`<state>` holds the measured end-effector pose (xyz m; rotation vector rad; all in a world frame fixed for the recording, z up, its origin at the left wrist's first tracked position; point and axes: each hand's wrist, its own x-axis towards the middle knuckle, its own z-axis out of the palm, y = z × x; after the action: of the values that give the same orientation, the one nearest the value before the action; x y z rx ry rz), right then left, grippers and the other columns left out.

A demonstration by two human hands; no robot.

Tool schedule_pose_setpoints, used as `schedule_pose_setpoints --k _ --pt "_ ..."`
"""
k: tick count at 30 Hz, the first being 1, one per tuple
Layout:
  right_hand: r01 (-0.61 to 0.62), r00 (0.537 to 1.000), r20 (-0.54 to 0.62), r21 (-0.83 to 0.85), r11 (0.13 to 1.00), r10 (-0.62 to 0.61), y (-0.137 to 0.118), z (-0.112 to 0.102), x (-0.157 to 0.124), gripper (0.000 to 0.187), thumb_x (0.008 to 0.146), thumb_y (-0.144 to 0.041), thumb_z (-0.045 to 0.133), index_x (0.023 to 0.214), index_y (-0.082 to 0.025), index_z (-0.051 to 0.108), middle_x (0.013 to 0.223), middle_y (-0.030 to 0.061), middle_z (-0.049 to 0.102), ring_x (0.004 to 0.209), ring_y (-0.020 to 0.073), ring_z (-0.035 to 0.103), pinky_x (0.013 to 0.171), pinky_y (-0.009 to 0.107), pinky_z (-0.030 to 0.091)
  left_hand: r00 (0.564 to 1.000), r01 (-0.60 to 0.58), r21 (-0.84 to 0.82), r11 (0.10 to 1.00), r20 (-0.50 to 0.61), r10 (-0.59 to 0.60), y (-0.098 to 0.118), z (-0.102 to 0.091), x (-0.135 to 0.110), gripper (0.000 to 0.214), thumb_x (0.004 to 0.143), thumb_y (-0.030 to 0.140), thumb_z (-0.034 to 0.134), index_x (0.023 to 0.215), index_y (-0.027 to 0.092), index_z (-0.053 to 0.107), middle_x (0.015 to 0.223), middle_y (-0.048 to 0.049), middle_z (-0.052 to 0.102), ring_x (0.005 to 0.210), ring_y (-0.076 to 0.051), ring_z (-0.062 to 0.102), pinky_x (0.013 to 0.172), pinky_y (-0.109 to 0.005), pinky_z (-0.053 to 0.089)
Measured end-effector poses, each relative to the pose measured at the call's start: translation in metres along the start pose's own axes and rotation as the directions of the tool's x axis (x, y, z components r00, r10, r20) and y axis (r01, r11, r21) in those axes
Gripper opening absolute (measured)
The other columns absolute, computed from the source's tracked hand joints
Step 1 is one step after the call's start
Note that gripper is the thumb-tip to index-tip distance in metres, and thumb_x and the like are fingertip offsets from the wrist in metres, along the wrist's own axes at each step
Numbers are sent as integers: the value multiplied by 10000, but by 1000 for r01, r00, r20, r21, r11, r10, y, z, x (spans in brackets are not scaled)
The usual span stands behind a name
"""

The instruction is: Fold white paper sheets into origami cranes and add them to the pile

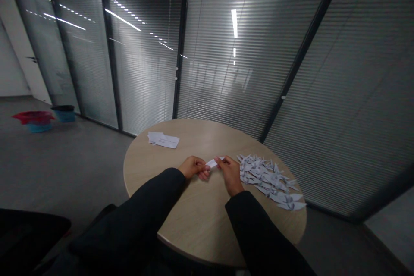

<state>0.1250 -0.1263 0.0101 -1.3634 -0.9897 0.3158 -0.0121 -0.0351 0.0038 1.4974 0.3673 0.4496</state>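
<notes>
Round wooden desk [145, 172] | we pinch a white paper strip [212, 163] between left hand [192, 167] and right hand [230, 174], fingers [221, 161] narrow on it | folded paper cranes [268, 177] lie just beside the right hand

**Both hands pinched, close together**

The left hand [194, 167] and right hand [229, 174] face each other at mid-body — fingertips just apart, thumbs and fingers closed in a pinch. The left forearm [142, 200] and right forearm [255, 224], in dark sleeves, angle inward — wrists bare.
</notes>
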Motion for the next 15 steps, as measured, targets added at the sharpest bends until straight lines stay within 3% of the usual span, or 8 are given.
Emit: schedule_pose_setpoints --k 5,10,15 --pt "-8 1000 -15 26 1000 8 2 0 1 353 639 -503 679 652 -154 630 551 -10 559 545 130 509 519 240 388 999 -16 -30 999 -31 15 1 -1 1 516 480 519 785 655 71 599 586 -77 654 493 -156 619 523 -279 488" --pt "-31 998 -46 73 997 34 3 -2 3 368 632 -500 693 714 -143 657 563 -2 579 553 141 537 539 255 407 980 -61 -146 987 -197 32 2 -4 3 409 552 391 803 724 74 612 656 -96 684 582 -159 656 605 -277 523" --pt "-78 997 33 80 994 76 4 -1 1 336 616 -457 718 726 -142 676 565 5 606 547 143 549 554 264 417 940 -128 -158 979 -333 69 5 -10 5 348 584 348 789 754 86 633 647 -70 681 624 -163 660 616 -275 533"
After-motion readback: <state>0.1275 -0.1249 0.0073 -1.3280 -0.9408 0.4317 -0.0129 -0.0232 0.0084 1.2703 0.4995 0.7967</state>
